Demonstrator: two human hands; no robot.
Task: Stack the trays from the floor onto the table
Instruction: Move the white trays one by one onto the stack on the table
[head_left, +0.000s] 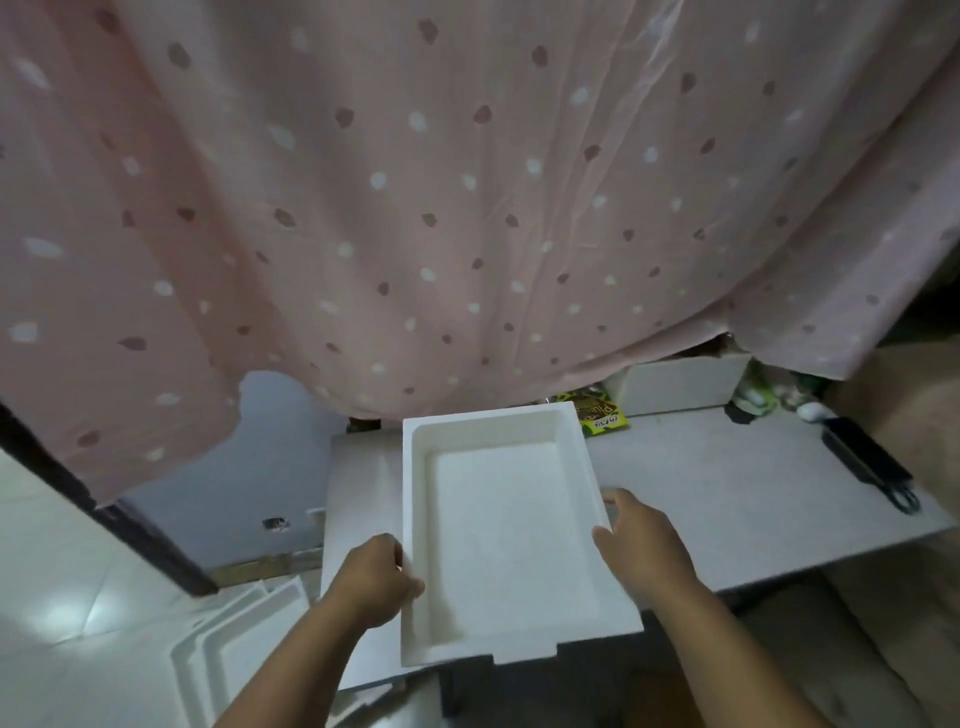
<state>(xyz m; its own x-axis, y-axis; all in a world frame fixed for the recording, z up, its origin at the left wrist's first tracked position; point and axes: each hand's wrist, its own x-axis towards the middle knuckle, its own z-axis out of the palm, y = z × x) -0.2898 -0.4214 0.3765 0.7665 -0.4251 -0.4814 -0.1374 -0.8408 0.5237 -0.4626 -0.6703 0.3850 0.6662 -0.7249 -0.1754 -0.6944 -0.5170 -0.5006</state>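
Pink dotted curtain (415, 208) is hanging over the far edge of the table (727, 493). White foam tray (498, 530) is sitting over the tabletop's left part, near end overhanging the near edge; can't tell if it's resting or lifted. Another tray (218, 654) is lying on the floor (67, 597), lower left. Left hand (374, 582) is gripping the tray's left rim, right hand (644, 545) the right rim. Black charger w/ cable (867, 462) is lying nr the right edge; green packet (597, 415) at the far edge.

tray (506, 530) on table (727, 493), between both hands | more trays (228, 639), perhaps 2, on floor left
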